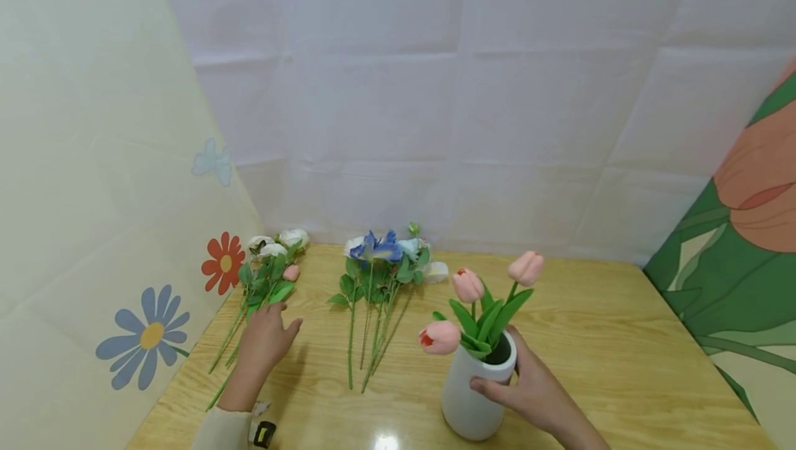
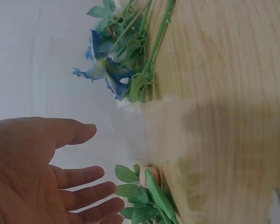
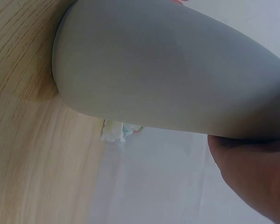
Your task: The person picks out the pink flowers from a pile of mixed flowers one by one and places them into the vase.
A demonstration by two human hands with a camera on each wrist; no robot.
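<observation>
Vase (image 1: 469, 400) toward table's (image 1: 628, 346) near edge, perhaps slippery: right hand (image 1: 531, 393) wisely grips near rim (image 1: 499, 371); left hand (image 1: 267, 338) spread, empty

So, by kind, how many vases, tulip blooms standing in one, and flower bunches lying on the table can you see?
White vase: 1
Pink tulip blooms in it: 3
Flower bunches lying down: 2
Total: 6
</observation>
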